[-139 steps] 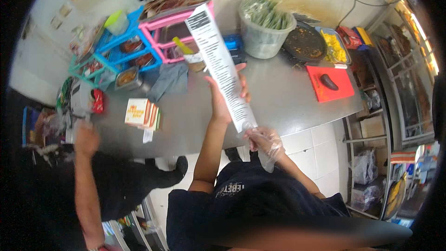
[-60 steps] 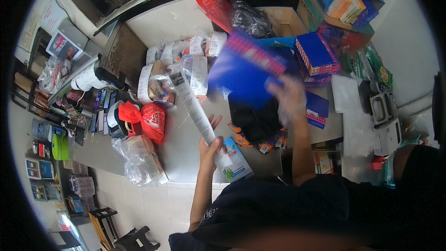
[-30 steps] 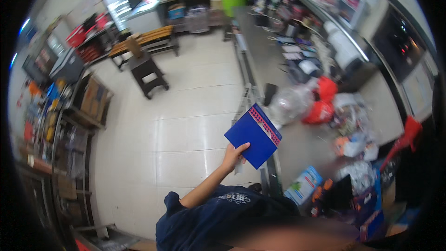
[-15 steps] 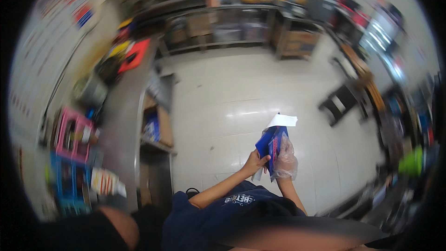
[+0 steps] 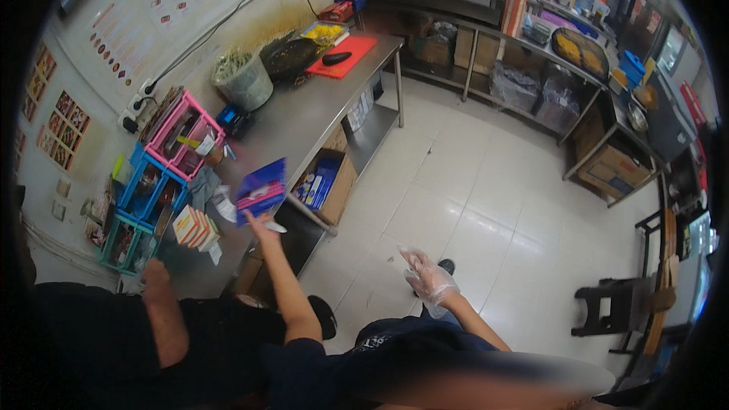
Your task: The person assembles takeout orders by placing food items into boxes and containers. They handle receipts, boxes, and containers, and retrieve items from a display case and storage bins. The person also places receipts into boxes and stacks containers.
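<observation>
Over the edge of the steel counter, my bare left hand [image 5: 263, 228] is closed on a flat blue package [image 5: 262, 187] with pink print. A small white strip [image 5: 275, 226] shows by that hand's fingers. My right hand [image 5: 430, 279], in a clear plastic glove, is above the tiled floor with its fingers spread and nothing in it. Close to the package on the counter are a crumpled grey cloth [image 5: 203, 188] and a stack of orange-and-white cartons [image 5: 195, 228].
A co-worker's arm [image 5: 165, 315] is at lower left. On the steel counter [image 5: 300, 125] stand pink, blue and green baskets [image 5: 159, 190], a grey bucket [image 5: 244, 85] and a red board [image 5: 345, 59]. An open cardboard box [image 5: 339, 193] sits underneath. A black stool [image 5: 611, 307] is at right.
The view has swung left toward the counter. My right hand has let go of the blue package, and my left hand has carried it over to the counter's edge.
</observation>
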